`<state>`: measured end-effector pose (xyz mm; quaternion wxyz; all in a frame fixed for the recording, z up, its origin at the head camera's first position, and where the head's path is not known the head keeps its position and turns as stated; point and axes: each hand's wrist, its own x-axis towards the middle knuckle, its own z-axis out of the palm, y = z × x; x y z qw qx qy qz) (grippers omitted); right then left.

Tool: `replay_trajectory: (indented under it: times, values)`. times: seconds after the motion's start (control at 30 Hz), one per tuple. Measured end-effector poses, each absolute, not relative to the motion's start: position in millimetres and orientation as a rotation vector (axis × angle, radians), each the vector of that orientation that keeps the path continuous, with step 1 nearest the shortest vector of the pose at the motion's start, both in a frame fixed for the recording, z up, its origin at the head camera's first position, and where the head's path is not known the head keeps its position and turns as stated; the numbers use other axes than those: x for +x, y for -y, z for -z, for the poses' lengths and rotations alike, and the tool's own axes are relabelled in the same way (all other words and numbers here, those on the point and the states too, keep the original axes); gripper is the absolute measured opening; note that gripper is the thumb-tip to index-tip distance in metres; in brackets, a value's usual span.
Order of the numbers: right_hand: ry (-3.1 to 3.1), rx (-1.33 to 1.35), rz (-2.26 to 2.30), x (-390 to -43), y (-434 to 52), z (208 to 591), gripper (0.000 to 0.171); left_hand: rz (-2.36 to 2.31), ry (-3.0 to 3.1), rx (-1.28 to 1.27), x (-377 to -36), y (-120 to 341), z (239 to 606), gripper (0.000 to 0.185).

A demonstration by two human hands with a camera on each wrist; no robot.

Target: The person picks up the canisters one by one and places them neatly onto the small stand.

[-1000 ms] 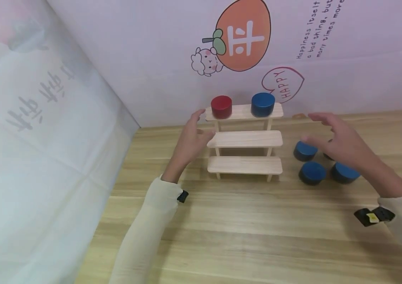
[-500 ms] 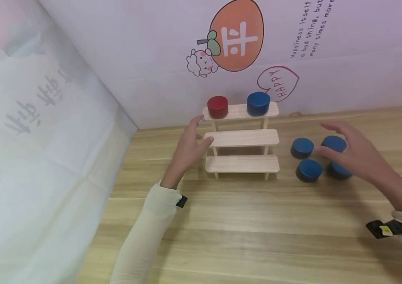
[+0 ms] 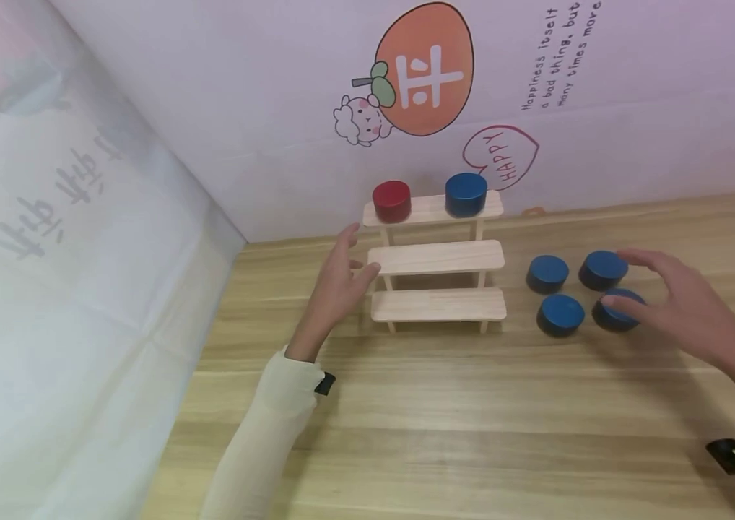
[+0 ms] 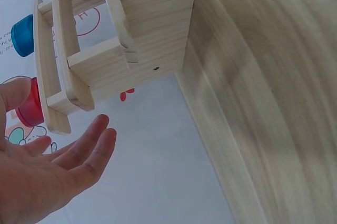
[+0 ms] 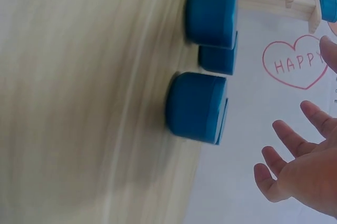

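Note:
A three-tier wooden shelf (image 3: 437,305) stands against the back wall. On its top tier sit a red round tin (image 3: 392,202) at the left and a blue round tin (image 3: 466,195) at the right. My left hand (image 3: 338,282), fingers relaxed and holding nothing, is at the shelf's left side. Several more blue tins stand grouped on the table right of the shelf, among them a front-left tin (image 3: 560,315) and a back-right tin (image 3: 603,271). My right hand (image 3: 679,307) hovers over this group with fingers spread; its thumb overlaps the front-right tin (image 3: 616,318).
The wood-grain table (image 3: 432,412) extends in front of the shelf. A printed white sheet (image 3: 263,108) covers the back wall, and another sheet (image 3: 94,325) hangs along the left side.
My right hand has shifted right and toward the front, away from the shelf, uncovering the tins at the back right. The left hand stays beside the shelf. The head view has shifted slightly.

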<state>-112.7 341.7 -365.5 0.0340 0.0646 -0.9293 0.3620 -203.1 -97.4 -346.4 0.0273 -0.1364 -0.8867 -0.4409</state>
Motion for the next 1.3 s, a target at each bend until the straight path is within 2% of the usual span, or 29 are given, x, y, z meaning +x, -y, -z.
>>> replay_trajectory:
  times: [0.8,1.3]
  values:
    - [2.909,0.246,-1.135,-101.0,-371.2,391.2,0.088,1.279,2.886,-0.483,-206.4,97.8,355.4,0.059]
    - [2.947,0.243,-1.245,-104.1,-401.9,412.9,0.101,1.267,2.944,-0.462,-210.4,97.6,357.8,0.053]
